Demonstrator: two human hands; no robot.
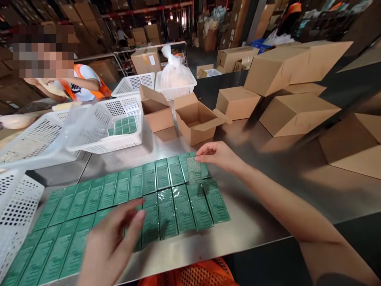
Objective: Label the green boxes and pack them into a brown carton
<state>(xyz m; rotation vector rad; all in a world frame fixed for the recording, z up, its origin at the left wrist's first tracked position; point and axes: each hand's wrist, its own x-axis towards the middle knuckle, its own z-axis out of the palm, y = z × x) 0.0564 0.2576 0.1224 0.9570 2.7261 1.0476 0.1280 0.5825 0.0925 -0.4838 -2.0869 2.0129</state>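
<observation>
Two long rows of flat green boxes (167, 214), glossy as if film-wrapped, lie side by side on the metal table. At the right end of the far row, my right hand (216, 155) pinches the top edge of a small grey-green printed piece (195, 171), like a card or label. That piece overlaps the green boxes; whether it touches them I cannot tell. Over the near row, my left hand (114, 234) is slightly blurred, thumb and fingers apart, with nothing visible between them. It hides several boxes beneath it.
White perforated baskets (119, 145) stand at the left, one with green boxes (125, 126) inside. Open cartons (198, 131) sit behind the rows; more cardboard boxes (300, 111) lie at the right. A tied plastic bag (175, 73) fills a far basket. Another person (86, 81) works at far left.
</observation>
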